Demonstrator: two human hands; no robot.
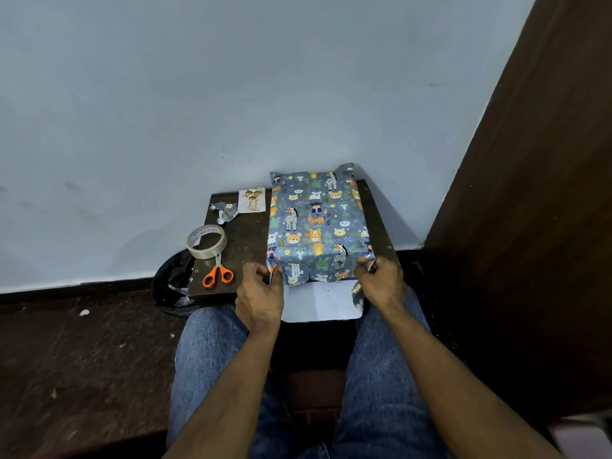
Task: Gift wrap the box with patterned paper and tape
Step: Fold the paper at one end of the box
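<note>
A box wrapped in blue animal-patterned paper [318,223] lies on a small dark table [246,240] against the wall. Its near end is unfolded: a white flap of paper [319,301] hangs over the table's front edge. My left hand [260,293] pinches the paper at the box's near left corner. At the near right corner my right hand [381,281] pinches the folded paper. A roll of clear tape [207,241] sits at the table's left.
Orange-handled scissors [218,274] lie just below the tape roll. A paper scrap [227,211] and a white gift card [252,200] rest at the table's back left. A black bag [172,283] sits on the floor at left, a brown door [530,226] stands right.
</note>
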